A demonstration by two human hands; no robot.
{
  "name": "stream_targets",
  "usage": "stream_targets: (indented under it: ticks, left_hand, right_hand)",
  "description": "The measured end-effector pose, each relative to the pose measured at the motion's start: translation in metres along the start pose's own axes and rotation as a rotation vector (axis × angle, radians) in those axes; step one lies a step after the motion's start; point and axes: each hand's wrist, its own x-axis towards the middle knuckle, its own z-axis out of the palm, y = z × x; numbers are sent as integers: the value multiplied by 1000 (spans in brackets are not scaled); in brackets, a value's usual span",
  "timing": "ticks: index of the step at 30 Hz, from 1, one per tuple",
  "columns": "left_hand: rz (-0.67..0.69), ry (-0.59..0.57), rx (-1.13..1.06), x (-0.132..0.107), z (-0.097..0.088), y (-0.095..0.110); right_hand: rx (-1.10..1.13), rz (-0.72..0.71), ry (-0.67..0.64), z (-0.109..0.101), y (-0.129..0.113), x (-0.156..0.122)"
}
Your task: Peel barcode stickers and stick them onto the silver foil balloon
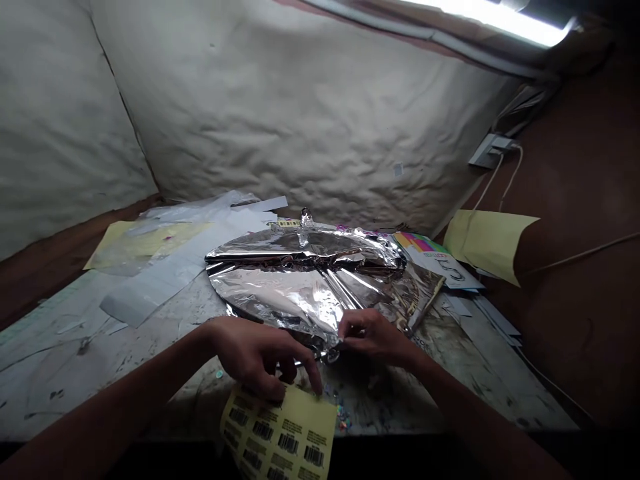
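A flat, shiny silver foil balloon [280, 293] lies creased across the worktable. My left hand [260, 357] hangs over its near edge, closed on a yellow sheet of barcode stickers [307, 427] that dips below the table's front edge. The thumb lies on top of the sheet, and the forefinger stretches to its upper right corner. At the balloon's near edge, my right hand [373, 337] has thumb and forefinger pinched together on the foil. Whether a small sticker is also between those fingertips, I cannot tell.
White paper strips [155, 280] and clear plastic lie to the left. Colourful printed packaging [440, 260] and a yellow sheet [490, 243] are at the right, near a wall socket [493, 150] with cables. Small shiny confetti [343, 417] dots the table's front edge.
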Motion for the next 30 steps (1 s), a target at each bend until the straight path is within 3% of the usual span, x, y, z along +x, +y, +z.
stream_targets:
  ticks: [7, 11, 15, 18, 21, 23, 27, 30]
  left_hand:
    - [-80, 352, 299, 3, 11, -5]
    - [-149, 432, 294, 7, 14, -9]
    - [-190, 421, 292, 13, 14, -18]
    - [-157, 416, 262, 15, 15, -21]
    - [-86, 546, 226, 13, 14, -20]
    - [-62, 593, 227, 13, 15, -19]
    - [-84, 495, 288, 19, 18, -21]
    - [-128, 514, 345, 24, 21, -24]
  right_hand:
    - [523, 246, -188, -12, 22, 19]
    - [666, 421, -100, -20, 31, 22]
    - [688, 448, 40, -29, 28, 35]
    - [615, 397, 29, -33, 14, 49]
    - [588, 404, -35, -29, 5, 57]
    - [596, 409, -41, -24, 9, 57]
    - [661, 463, -14, -15, 28, 50]
    - [762, 516, 0, -15, 38, 49]
